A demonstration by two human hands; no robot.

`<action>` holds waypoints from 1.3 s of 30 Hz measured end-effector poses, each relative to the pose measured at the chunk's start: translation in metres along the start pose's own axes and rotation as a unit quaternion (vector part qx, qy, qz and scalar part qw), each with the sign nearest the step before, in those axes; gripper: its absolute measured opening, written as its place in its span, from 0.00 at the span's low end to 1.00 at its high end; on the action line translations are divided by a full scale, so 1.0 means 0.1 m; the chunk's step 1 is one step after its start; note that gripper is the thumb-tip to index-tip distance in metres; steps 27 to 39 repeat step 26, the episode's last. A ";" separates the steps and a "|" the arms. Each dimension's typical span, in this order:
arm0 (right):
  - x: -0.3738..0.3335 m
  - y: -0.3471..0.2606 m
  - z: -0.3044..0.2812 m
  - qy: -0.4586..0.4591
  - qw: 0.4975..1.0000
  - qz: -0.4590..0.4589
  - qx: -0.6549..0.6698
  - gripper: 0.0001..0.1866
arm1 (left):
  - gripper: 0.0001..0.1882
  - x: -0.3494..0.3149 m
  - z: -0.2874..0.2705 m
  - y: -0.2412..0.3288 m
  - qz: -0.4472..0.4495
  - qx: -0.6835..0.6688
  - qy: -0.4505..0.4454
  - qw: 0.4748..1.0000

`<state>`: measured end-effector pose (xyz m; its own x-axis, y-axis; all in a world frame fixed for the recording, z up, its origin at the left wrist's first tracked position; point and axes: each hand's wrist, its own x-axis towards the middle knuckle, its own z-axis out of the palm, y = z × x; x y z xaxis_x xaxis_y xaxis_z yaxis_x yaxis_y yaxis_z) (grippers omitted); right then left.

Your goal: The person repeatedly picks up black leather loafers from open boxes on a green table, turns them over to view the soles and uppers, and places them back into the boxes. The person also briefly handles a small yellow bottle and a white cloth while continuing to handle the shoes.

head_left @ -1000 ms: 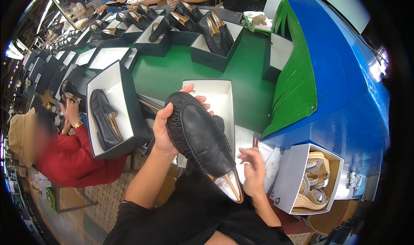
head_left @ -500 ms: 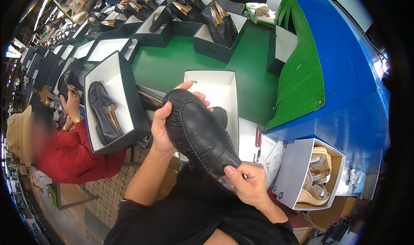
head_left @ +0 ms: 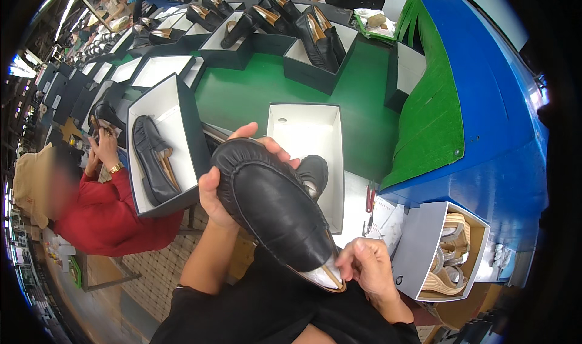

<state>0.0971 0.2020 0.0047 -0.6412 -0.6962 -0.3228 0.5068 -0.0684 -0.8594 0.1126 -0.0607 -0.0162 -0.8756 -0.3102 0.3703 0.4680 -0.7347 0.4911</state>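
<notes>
A black leather loafer (head_left: pixel 273 204) with a gathered toe is tilted up in front of me, its opening toward my body. My left hand (head_left: pixel 213 203) is closed around its toe end, the thumb at the near side and the fingers reaching over the far side. At the opening, where white material shows inside, my right hand (head_left: pixel 373 268) has its fingers bent and pinched against the edge; what lies between them is hidden. Behind the loafer stands an open shoe box (head_left: pixel 306 115) with a white inside, and another black shoe (head_left: pixel 314 171) lies in it, partly covered.
To the left, a tilted dark box (head_left: pixel 197 132) holds a black loafer (head_left: pixel 151 159); a person in a red top (head_left: pixel 121 217) works beside it. Boxes with black shoes line the green table (head_left: pixel 248 83). At right are a box of sandals (head_left: pixel 445 253) and a blue wall (head_left: pixel 485 101).
My right hand has come off the loafer's upper near the opening and moved slightly right and down to its edge. The white inside now shows. The loafer has shifted a little left and down.
</notes>
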 end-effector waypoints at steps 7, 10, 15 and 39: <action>0.05 -0.14 0.12 -0.012 0.995 0.091 -0.043 0.20 | 0.46 -0.02 0.08 0.01 0.007 0.023 -0.031 0.999; 0.11 -0.17 0.09 -0.018 0.992 0.122 -0.014 0.19 | 0.46 -0.02 0.09 0.00 0.007 0.032 -0.028 0.999; 0.19 -0.13 0.03 -0.037 0.989 0.142 0.017 0.16 | 0.46 -0.03 0.07 -0.01 0.003 0.020 -0.031 0.999; 0.18 0.02 -0.02 0.005 0.996 0.085 -0.016 0.14 | 0.43 -0.06 -0.08 -0.11 -0.006 -0.025 -0.002 1.000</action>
